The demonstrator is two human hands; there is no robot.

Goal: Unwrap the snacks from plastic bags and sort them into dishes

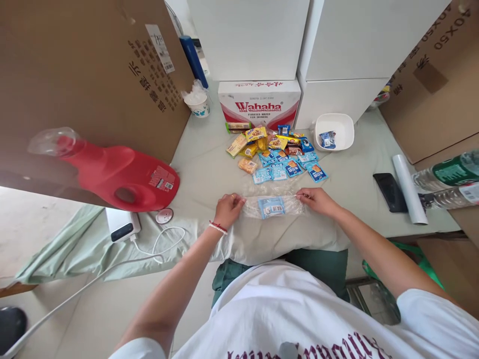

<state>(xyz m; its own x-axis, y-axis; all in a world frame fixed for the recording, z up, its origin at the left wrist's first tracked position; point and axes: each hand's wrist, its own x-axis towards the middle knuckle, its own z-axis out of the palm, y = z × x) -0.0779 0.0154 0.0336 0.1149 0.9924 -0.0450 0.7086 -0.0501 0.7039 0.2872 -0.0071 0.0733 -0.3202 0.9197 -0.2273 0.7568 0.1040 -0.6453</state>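
Observation:
Near the table's front edge, a sheet of clear plastic wrap (pixel 250 206) is stretched between my hands. On it lies a light blue snack packet (pixel 271 207). My left hand (pixel 229 208), with a red and a white bracelet at the wrist, pinches the sheet's left end. At the right end, my right hand (pixel 317 200) grips the wrap between thumb and fingers. Just beyond my hands is a pile of snack packets, among them blue cracker packets (pixel 294 167), yellow packets (pixel 256 133) and a clear-wrapped biscuit (pixel 247 165).
A white bowl (pixel 346 144) holds a dark blue packet (pixel 328 140). Behind the snacks stands a Wahaha carton (pixel 259 105). A red detergent jug (pixel 123 172) is at left, near a white power bank (pixel 121 224). To the right lie a phone (pixel 389 192), a white roll (pixel 409 189) and bottles (pixel 454 169).

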